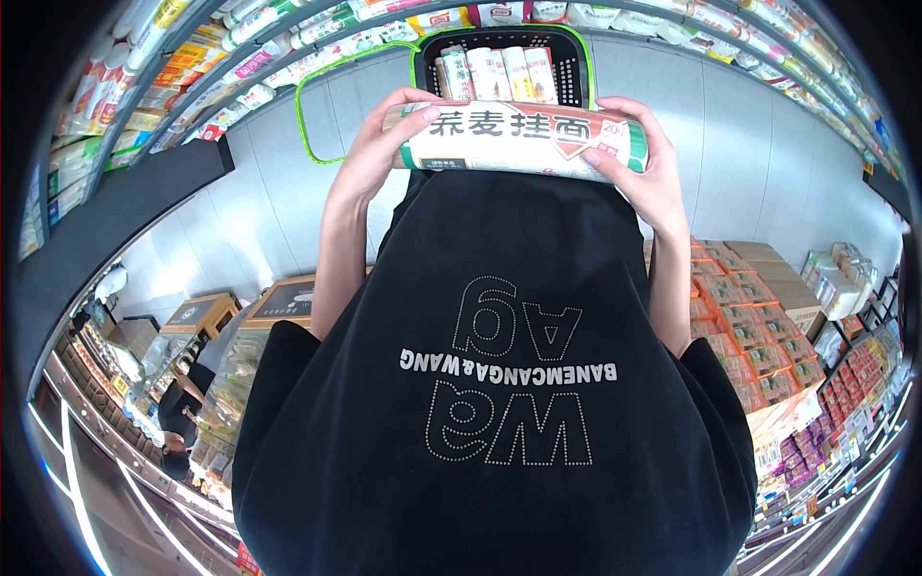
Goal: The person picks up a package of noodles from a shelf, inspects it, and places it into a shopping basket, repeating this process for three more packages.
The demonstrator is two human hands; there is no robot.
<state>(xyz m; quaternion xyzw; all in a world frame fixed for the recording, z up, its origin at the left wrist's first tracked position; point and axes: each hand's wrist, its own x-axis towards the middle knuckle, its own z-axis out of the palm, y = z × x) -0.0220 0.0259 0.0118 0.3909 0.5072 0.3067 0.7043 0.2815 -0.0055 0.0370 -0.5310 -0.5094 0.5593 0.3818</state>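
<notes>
A cylindrical pack of dried noodles (pixel 509 134) lies level across both my hands, its printed label facing up. My left hand (pixel 384 139) wraps its left end, thumb on top. Around the right end, my right hand (pixel 643 149) curls with its thumb pressed on the label. Just beyond the pack, a black shopping basket (pixel 580 60) with a green rim stands on the floor. Several wrapped noodle packs (pixel 495 75) lie side by side in it, partly hidden by the pack I hold. The basket's green handle (pixel 302 110) is folded out to the left.
Shelves of packaged goods (pixel 192 67) curve along the far side and left. Grey floor (pixel 720 125) lies around the basket. Stacked orange boxes (pixel 749 317) stand behind me at right, wooden-framed bins (pixel 283 298) at left. Another person (pixel 182 403) is farther off at lower left.
</notes>
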